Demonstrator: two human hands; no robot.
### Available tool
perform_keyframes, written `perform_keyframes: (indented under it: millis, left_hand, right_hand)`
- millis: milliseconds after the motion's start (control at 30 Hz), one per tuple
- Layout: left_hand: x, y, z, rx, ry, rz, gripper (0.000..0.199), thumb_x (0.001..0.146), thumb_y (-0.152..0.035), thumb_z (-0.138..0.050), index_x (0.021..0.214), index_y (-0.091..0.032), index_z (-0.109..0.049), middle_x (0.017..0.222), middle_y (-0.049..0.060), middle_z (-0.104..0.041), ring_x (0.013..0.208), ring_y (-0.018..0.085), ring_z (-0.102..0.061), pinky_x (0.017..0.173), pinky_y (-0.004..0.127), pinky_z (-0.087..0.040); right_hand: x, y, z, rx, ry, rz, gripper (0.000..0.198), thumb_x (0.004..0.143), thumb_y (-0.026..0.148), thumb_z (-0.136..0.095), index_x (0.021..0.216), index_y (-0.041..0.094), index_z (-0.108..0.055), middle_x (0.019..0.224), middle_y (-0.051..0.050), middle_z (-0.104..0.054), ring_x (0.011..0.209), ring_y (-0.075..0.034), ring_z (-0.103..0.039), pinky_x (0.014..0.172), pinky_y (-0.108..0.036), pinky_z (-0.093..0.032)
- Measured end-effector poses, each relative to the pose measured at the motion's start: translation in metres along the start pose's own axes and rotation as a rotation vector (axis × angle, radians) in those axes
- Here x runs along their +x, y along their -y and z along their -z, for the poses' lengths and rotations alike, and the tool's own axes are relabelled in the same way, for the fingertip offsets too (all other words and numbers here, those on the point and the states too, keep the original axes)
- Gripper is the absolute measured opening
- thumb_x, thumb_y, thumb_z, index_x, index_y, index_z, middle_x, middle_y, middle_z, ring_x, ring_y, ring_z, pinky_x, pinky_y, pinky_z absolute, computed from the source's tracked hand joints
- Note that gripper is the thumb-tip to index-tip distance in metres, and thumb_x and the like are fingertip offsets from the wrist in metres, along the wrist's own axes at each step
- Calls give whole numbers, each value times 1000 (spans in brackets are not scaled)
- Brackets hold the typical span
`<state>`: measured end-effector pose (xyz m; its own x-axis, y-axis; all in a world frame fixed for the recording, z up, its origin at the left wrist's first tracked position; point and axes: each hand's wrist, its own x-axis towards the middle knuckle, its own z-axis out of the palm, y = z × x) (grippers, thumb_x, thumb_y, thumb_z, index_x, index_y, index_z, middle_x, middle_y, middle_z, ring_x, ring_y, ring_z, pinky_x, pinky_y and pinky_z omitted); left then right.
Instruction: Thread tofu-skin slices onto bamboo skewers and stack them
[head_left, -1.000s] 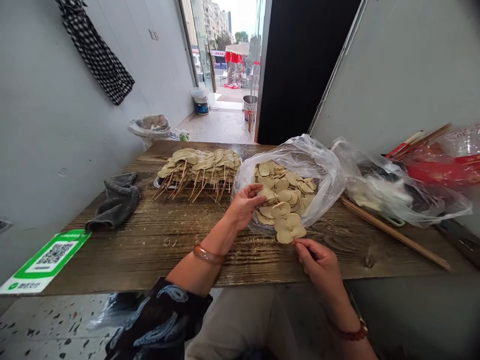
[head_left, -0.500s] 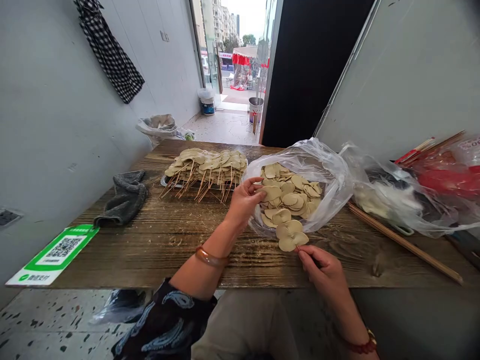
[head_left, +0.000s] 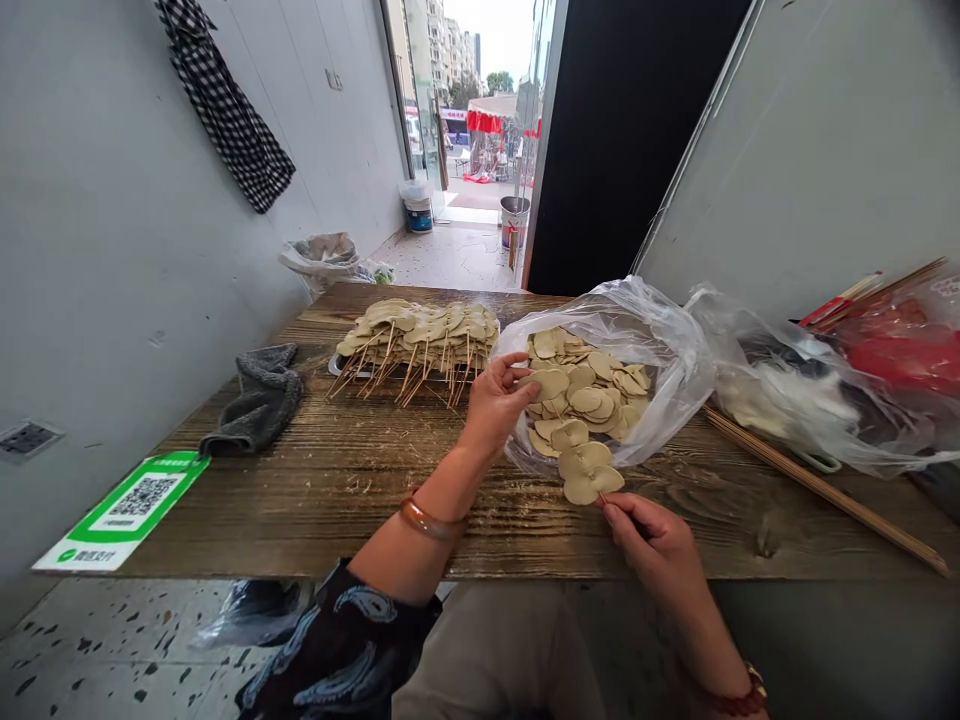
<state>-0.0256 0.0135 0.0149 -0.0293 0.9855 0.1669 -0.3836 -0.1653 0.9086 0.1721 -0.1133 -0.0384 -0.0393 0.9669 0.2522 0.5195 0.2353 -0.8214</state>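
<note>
At the left edge of a clear plastic bag (head_left: 679, 385), my left hand (head_left: 495, 400) pinches a thin, round beige slice (head_left: 547, 384) between thumb and fingers. More such slices (head_left: 592, 400) lie loosely piled inside the bag. Closer to me, my right hand (head_left: 654, 540) grips the lower end of a thin wooden skewer (head_left: 601, 496). Several beige slices (head_left: 589, 470) are threaded on it, just in front of the bag's near edge. Most of the skewer is hidden by the slices and fingers.
Left of the bag, a metal tray (head_left: 335, 366) bears a stack of filled skewers (head_left: 420, 335). A grey cloth (head_left: 259, 400) and a green QR-code card (head_left: 124, 508) lie farther left. Bare skewers (head_left: 825, 488) lie on the right, beside plastic bags (head_left: 795, 395).
The whole view has shifted slightly, so things appear a little farther right. Both hands keep their holds, the left on the slice, the right on the skewer.
</note>
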Motion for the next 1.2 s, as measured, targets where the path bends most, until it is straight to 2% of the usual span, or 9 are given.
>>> perform_keyframes:
  millis: [267, 400, 600, 800, 933, 1200]
  left_hand:
    - [1, 4, 1, 55, -18, -12, 46, 59, -18, -72, 102, -15, -58, 82, 2, -63, 70, 10, -58, 67, 22, -45]
    - [2, 5, 1, 66, -22, -27, 45, 59, -18, -72, 102, -16, -58, 82, 2, -63, 70, 10, -58, 67, 22, -45]
    - [2, 5, 2, 86, -33, -42, 45, 59, -17, -71, 102, -16, -57, 82, 3, -64, 69, 10, -58, 65, 21, -45]
    - [1, 8, 1, 92, -13, -43, 46, 60, -18, -72, 103, -15, -57, 83, 3, -65, 69, 11, -59, 64, 21, -46]
    - [-2, 10, -3, 105, -4, -49, 45, 61, -18, -72, 103, -16, -58, 84, 3, -65, 72, 11, -59, 66, 21, -46]
    - [-4, 10, -4, 134, -13, -75, 45, 62, -19, -71, 105, -15, -58, 83, 3, -63, 73, 11, -59, 66, 21, -47]
  right_hand:
    - [1, 4, 0, -8, -13, 26, 27, 86, 36, -52, 82, 20, -72, 62, -3, -63, 62, -17, -60, 57, -25, -48]
    - [1, 2, 0, 1, -24, 40, 25, 86, 35, -52, 83, 20, -72, 76, -5, -70, 69, -19, -64, 64, -27, -50]
    - [-1, -2, 0, 13, -22, 62, 23, 86, 33, -53, 86, 21, -73, 84, -6, -72, 76, -19, -66, 67, -27, -51]
    - [0, 0, -1, 9, -32, 68, 23, 86, 33, -53, 85, 21, -73, 81, -5, -72, 72, -18, -66, 65, -26, -51]
    - [2, 3, -2, 1, -30, 57, 26, 86, 34, -51, 84, 20, -73, 70, -3, -68, 66, -17, -64, 62, -26, -51]
    - [2, 5, -2, -19, -53, 44, 26, 86, 35, -52, 83, 19, -73, 76, -5, -71, 69, -18, -65, 65, -27, -52]
